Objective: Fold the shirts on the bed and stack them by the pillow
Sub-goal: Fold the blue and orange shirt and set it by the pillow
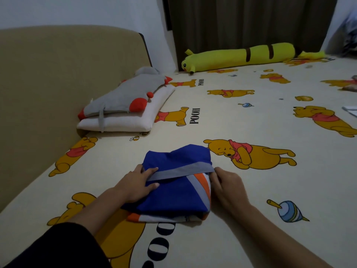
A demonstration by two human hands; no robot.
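Note:
A blue shirt (173, 194) with grey, white and orange stripes lies folded into a compact bundle on the bed in front of me. My left hand (137, 183) holds its left edge, thumb on top of the grey band and fingers curled around the fold. My right hand (225, 182) grips the right edge, fingers tucked under the cloth by the orange stripe. A white pillow (123, 122) lies at the headboard, far left, with a grey and red cloth (123, 97) on top of it.
The bed sheet (231, 229) is cream with yellow bear prints. A tan headboard (48, 84) runs along the left. A long yellow plush bolster (241, 56) lies at the far edge below dark curtains (251, 22). Bits of other cloth (350, 110) show at the right border.

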